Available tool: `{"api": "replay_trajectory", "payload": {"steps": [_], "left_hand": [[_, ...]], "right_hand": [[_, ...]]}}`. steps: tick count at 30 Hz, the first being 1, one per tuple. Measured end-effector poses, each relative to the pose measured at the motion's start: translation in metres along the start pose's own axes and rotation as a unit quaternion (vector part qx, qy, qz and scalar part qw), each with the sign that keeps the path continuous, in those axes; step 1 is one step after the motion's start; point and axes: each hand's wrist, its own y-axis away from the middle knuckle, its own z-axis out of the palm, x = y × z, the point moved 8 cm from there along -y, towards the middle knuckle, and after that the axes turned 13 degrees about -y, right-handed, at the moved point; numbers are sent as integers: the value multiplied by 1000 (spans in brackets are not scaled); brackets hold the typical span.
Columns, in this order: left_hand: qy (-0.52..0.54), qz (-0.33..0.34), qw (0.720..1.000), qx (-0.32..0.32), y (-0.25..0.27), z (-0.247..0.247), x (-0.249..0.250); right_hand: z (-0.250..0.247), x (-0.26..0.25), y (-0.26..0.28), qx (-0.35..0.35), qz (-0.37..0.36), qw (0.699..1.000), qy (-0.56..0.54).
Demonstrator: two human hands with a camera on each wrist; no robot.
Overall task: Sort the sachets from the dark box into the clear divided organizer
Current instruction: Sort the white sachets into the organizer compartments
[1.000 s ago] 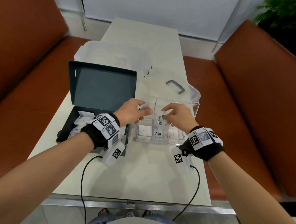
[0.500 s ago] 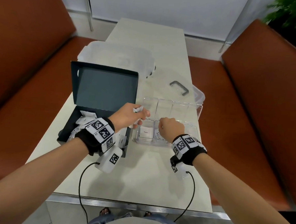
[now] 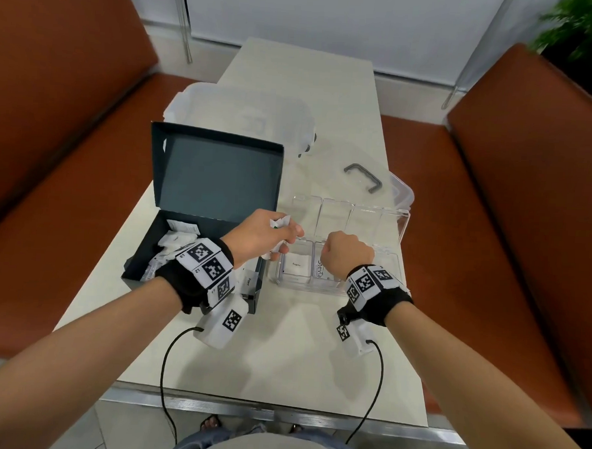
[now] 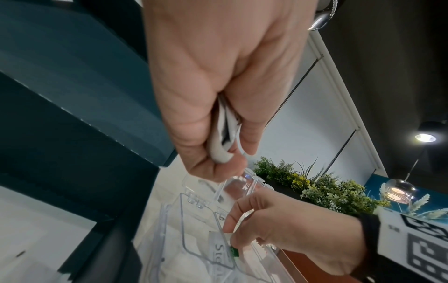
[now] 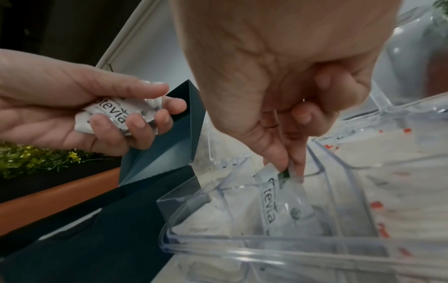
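Note:
The dark box [image 3: 197,250] lies open at the left with several white sachets [image 3: 177,242] inside. My left hand [image 3: 270,236] hovers between the box and the clear divided organizer [image 3: 390,226], gripping a small bunch of Stevia sachets [image 5: 121,116]. My right hand [image 3: 344,254] reaches down into a near compartment of the organizer [image 5: 242,247]. Its thumb and forefinger pinch the top of one Stevia sachet [image 5: 278,203], which stands tilted inside that compartment. A white sugar sachet [image 3: 296,265] lies in the compartment to its left.
The organizer's clear lid with a grey handle [image 3: 362,176] lies behind it. A translucent white container [image 3: 242,118] sits behind the dark box. Orange benches [image 3: 527,236] flank the pale table [image 3: 280,361]. Cables hang from both wrists over the table's near edge.
My right hand took a Stevia sachet from the left hand's bunch, then dropped down and nearer into the organizer's front row. The left hand drew back slightly toward the box.

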Motion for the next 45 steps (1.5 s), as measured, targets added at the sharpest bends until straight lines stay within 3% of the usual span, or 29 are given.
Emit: {"api": "replay_trajectory", "payload": {"steps": [4,11,19,23,25,28,31,36,42,45], "left_hand": [[10,-8,1000,-4,2,0,-3],[8,-14,1000,-1,6,-5,-8],[24,-8,1000,0,11,-6,-9],[119,-40,991,-37,14,5,-9],[150,-61,986,-50,14,10,-9],[214,-88,971,-58,16,15,-9],[251,-93,962,-56,15,17,-8],[265,-55,959,-79,14,28,0],[279,-51,955,-89,11,40,9],[299,-51,949,-89,12,43,12]], "right_hand": [[4,-1,2,2,-1,1000,11],[12,-9,9,-20,-103,978,179],[11,-9,13,-46,-134,976,166],[8,-12,12,-52,-131,976,163],[-4,-12,12,-30,-123,984,124],[-38,-12,23,67,-108,992,-2],[-63,-22,45,125,-136,970,-155],[-57,-51,69,56,-210,939,-265],[-48,-46,63,2,-185,881,-435],[-56,-42,61,16,-194,903,-384]]}}
